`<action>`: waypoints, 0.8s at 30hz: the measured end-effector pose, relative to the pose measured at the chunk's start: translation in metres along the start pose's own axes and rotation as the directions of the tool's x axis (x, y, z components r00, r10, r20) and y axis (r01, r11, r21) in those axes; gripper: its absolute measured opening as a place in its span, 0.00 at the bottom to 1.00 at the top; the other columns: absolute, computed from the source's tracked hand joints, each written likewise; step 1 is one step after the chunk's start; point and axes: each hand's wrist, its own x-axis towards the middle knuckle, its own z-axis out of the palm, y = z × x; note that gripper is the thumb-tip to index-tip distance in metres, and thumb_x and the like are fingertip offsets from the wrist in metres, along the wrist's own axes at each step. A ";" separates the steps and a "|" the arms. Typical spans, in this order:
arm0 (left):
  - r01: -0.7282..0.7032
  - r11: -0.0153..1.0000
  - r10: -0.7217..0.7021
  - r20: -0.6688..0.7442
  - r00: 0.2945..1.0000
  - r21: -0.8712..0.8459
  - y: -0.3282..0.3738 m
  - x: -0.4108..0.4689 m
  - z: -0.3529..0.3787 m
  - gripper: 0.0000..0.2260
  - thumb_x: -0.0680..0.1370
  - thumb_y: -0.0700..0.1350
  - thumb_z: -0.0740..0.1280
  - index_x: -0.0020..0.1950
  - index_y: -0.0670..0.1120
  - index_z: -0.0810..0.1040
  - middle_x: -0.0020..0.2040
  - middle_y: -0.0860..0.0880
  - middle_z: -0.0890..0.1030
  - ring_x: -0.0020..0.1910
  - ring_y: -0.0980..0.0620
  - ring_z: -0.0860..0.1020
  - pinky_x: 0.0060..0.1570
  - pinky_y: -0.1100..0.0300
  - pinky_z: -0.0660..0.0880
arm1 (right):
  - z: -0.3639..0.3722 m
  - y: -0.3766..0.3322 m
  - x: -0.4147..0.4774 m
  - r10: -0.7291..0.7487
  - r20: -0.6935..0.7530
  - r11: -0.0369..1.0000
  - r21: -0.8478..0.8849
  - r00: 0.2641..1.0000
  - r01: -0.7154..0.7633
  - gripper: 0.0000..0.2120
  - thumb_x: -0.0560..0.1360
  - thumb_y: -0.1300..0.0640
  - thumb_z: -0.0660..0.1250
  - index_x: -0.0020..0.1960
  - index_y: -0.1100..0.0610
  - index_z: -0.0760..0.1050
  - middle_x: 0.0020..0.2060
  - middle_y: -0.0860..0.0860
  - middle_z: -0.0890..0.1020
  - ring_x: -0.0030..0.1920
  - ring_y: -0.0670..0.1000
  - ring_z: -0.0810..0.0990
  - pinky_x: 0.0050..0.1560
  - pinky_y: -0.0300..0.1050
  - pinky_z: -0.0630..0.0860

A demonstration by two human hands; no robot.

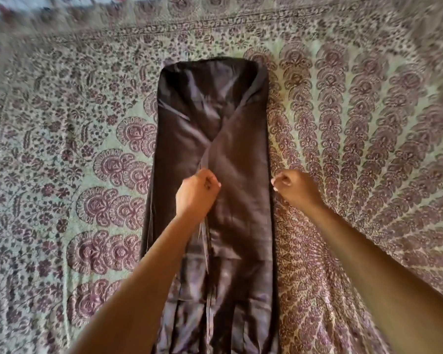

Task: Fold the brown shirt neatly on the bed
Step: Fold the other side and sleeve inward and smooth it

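The brown shirt (241, 154) lies flat on the bed as a long narrow strip, both sides folded in toward the middle and crossing there. It runs from the far middle of the bed down to the bottom of the view. My left hand (196, 194) is curled over the shirt's middle, pinching the edge of the folded flap. My right hand (296, 187) is curled at the shirt's right edge, about halfway along; whether it holds that edge is not plain to see.
A green bedspread (356, 123) with a purple paisley and floral print covers the whole bed. Its border band (215, 23) runs along the far side.
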 end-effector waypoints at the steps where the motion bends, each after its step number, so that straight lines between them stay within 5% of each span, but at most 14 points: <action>1: -0.069 0.998 0.070 -0.066 0.995 0.015 0.008 0.019 0.002 0.04 0.75 0.48 0.64 0.45 0.49 0.77 0.44 0.46 0.82 0.46 0.43 0.80 0.44 0.53 0.75 | -0.003 -0.006 0.017 -0.050 -0.030 0.999 0.009 0.998 0.050 0.07 0.75 0.60 0.64 0.49 0.61 0.79 0.44 0.53 0.82 0.44 0.51 0.79 0.39 0.38 0.69; 3: -0.252 0.965 0.261 -0.142 0.955 0.079 0.020 0.053 0.007 0.11 0.77 0.48 0.58 0.52 0.49 0.78 0.51 0.46 0.82 0.50 0.42 0.79 0.49 0.51 0.74 | -0.005 -0.017 0.051 -0.129 -0.077 0.991 0.022 0.989 0.131 0.11 0.75 0.63 0.62 0.55 0.61 0.78 0.50 0.55 0.83 0.49 0.54 0.80 0.45 0.40 0.74; 6: -0.496 0.831 0.520 -0.035 0.854 0.254 0.032 0.100 0.019 0.20 0.78 0.50 0.52 0.67 0.49 0.72 0.69 0.48 0.72 0.69 0.49 0.69 0.67 0.53 0.61 | -0.005 -0.032 0.103 -0.199 -0.136 0.979 -0.060 0.970 0.193 0.17 0.76 0.64 0.59 0.64 0.58 0.72 0.59 0.55 0.79 0.59 0.56 0.77 0.57 0.45 0.72; 9: -0.547 0.735 0.528 0.169 0.833 0.401 0.023 0.134 0.031 0.25 0.80 0.56 0.49 0.76 0.51 0.55 0.78 0.51 0.53 0.77 0.53 0.49 0.73 0.53 0.43 | 0.000 -0.046 0.148 -0.277 -0.100 0.948 -0.190 0.956 0.254 0.23 0.79 0.59 0.57 0.73 0.59 0.60 0.72 0.56 0.64 0.71 0.55 0.63 0.69 0.46 0.59; 11: -0.521 0.722 0.476 0.219 0.851 0.455 0.007 0.148 0.038 0.29 0.78 0.61 0.42 0.77 0.52 0.48 0.78 0.52 0.48 0.77 0.54 0.45 0.72 0.53 0.39 | 0.008 -0.048 0.173 -0.354 -0.003 0.882 -0.333 0.935 0.333 0.27 0.80 0.54 0.55 0.75 0.60 0.51 0.76 0.57 0.52 0.75 0.55 0.52 0.73 0.49 0.50; 14: -0.491 0.718 0.474 0.170 0.864 0.493 -0.011 0.151 0.048 0.30 0.77 0.62 0.41 0.77 0.52 0.48 0.78 0.52 0.49 0.77 0.54 0.48 0.73 0.51 0.41 | 0.021 -0.040 0.205 -0.356 0.098 0.796 -0.490 0.929 0.356 0.29 0.81 0.47 0.50 0.76 0.59 0.45 0.76 0.56 0.46 0.76 0.54 0.45 0.73 0.49 0.42; 18: -0.495 0.705 0.519 0.105 0.848 0.509 -0.013 0.150 0.054 0.28 0.78 0.60 0.45 0.77 0.51 0.52 0.77 0.51 0.54 0.76 0.52 0.53 0.74 0.50 0.46 | 0.025 -0.031 0.237 -0.383 0.021 0.755 -0.569 0.923 0.326 0.31 0.80 0.43 0.48 0.76 0.60 0.46 0.76 0.56 0.49 0.76 0.54 0.47 0.73 0.49 0.43; 24: -0.499 0.690 0.541 0.085 0.837 0.525 -0.014 0.153 0.056 0.27 0.78 0.59 0.49 0.75 0.49 0.58 0.75 0.49 0.61 0.74 0.50 0.60 0.71 0.49 0.51 | 0.007 -0.045 0.286 -0.295 0.002 0.788 -0.565 0.956 0.244 0.31 0.80 0.42 0.45 0.76 0.59 0.47 0.76 0.54 0.48 0.76 0.51 0.46 0.74 0.48 0.42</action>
